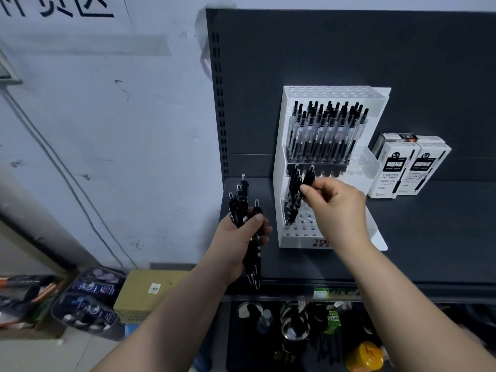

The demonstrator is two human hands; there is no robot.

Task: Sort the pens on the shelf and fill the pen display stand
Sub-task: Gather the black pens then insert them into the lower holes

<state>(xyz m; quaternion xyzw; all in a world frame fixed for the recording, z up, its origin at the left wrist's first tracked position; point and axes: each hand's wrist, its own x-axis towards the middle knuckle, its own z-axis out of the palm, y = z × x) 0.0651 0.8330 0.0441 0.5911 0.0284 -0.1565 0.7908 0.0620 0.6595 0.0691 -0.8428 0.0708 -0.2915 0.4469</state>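
A white two-tier pen display stand (pixel 281 157) sits on the dark shelf (pixel 429 237). Its upper tier is packed with several clear-barrelled black pens (pixel 326 132). The lower tier holds a few black pens (pixel 292 200) at its left side, above a perforated base. My right hand (pixel 335 202) pinches one black pen (pixel 308 181) by its upper end, its tip down among those lower-tier pens. My left hand (pixel 241 237) grips a bundle of several black pens (pixel 243 200) upright, to the left of the stand.
Two white pen boxes (pixel 408 170) stand right of the stand, against the dark back panel. The shelf's front edge carries a green label (pixel 326 292). Below hang rings and small goods. On the floor at left are a cardboard box (pixel 145 291) and packaged items.
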